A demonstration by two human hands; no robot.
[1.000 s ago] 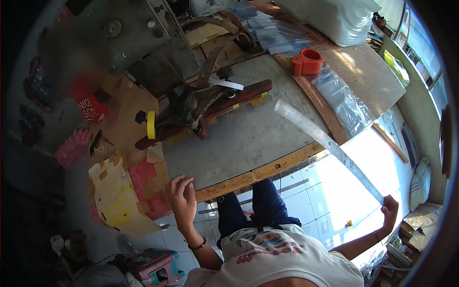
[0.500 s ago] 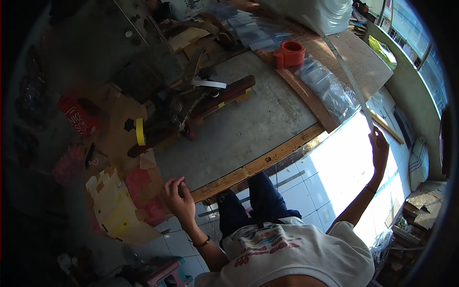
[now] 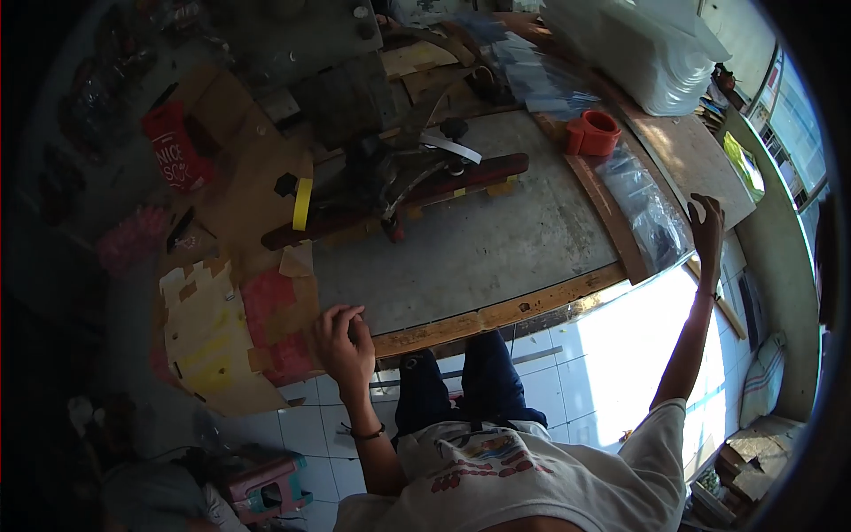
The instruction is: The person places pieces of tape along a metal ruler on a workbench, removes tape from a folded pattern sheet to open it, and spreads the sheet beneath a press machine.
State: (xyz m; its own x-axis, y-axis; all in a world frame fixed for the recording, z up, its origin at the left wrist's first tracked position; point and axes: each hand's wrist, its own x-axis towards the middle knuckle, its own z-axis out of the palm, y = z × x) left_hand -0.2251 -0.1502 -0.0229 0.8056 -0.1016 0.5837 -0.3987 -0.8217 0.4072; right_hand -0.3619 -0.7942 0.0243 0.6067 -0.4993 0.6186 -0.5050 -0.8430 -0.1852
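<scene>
My left hand point(image 3: 344, 344) is at the near left corner of the grey-topped table point(image 3: 523, 239), fingers loosely bent and apart, nothing in them. On the right, my right hand point(image 3: 706, 230) is raised over the table's side, thumb and fingers apart, beside the end of a long thin strip point(image 3: 660, 173) lying along a brown board. Nothing shows between its fingers. A black device point(image 3: 368, 177) with a long dark red bar point(image 3: 496, 173) rests on the tabletop. Beyond my right hand's side sits a red tape dispenser point(image 3: 592, 135), close to clear plastic sheets point(image 3: 640, 204).
A wooden rail point(image 3: 470, 321) edges the table's near side. At left are a stained cardboard sheet point(image 3: 208, 328) and a red bag point(image 3: 175, 146). A stack of translucent plastic point(image 3: 643, 53) stands at the far right. A pink stool point(image 3: 266, 492) is on the floor.
My right hand has let go of the long strip, which now lies lower along the board, and has risen with its fingers opened. The left hand is nearly still. The view has shifted.
</scene>
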